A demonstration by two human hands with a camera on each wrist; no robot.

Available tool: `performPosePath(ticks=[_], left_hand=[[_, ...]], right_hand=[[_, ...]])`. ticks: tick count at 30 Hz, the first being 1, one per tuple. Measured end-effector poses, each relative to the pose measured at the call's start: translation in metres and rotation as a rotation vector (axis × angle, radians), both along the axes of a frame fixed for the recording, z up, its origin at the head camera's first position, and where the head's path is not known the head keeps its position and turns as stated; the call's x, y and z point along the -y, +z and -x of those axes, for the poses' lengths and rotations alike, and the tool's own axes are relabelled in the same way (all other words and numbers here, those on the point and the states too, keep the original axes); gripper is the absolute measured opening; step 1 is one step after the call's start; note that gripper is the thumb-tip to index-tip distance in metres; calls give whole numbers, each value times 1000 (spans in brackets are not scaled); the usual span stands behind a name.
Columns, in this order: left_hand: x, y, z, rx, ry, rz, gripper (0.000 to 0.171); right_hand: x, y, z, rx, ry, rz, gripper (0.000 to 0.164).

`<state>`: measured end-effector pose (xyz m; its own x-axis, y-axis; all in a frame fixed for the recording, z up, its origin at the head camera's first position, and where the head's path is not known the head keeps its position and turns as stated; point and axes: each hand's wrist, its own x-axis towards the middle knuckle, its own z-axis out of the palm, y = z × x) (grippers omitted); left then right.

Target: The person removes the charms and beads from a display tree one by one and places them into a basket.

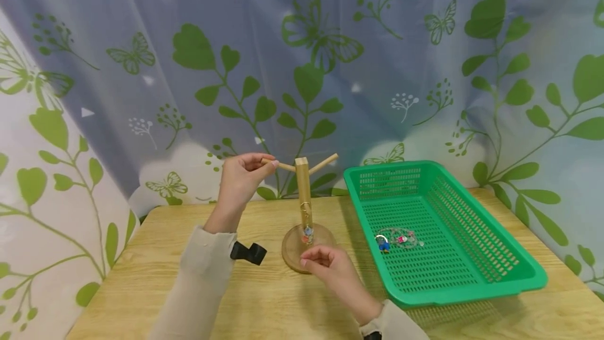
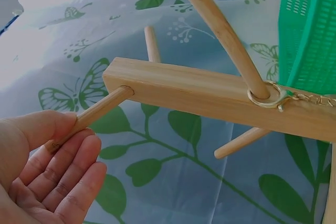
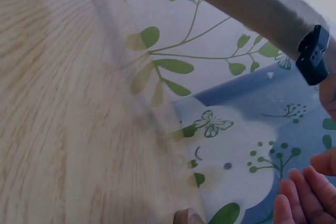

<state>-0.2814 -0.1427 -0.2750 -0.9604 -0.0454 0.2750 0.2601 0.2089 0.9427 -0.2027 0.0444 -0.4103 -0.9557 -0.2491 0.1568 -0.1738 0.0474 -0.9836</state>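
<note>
A wooden stand (image 1: 304, 185) with a square post, slanting pegs and a round base (image 1: 291, 250) stands on the table. My left hand (image 1: 239, 174) pinches the outer end of its upper left peg (image 2: 100, 109) between thumb and index finger, the other fingers loosely bent. On a lower peg (image 2: 231, 45) hangs the gold ring (image 2: 251, 98) of a keychain (image 1: 308, 234), its chain and small colourful charm hanging down the front of the post. My right hand (image 1: 332, 269) hovers in front of the base, near the charm, fingers relaxed with nothing visible between them.
To the right of the stand lies a green plastic basket (image 1: 467, 298). Inside it are a keychain with a blue charm (image 1: 384, 246) and another with pink charms (image 1: 402, 238). A patterned curtain (image 1: 264, 41) hangs behind the wooden table (image 1: 264, 308).
</note>
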Motion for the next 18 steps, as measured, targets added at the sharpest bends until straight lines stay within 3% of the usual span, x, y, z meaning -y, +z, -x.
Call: performPosePath(ticks=[7,18], left_hand=[[0,-2,3,-12,-38,-23,24],[5,-3,5,-21,-96,-51,25]], right_hand=[[1,-14,12,-1,-128,55,16],[4,-32,26,-21,-159,143,17]])
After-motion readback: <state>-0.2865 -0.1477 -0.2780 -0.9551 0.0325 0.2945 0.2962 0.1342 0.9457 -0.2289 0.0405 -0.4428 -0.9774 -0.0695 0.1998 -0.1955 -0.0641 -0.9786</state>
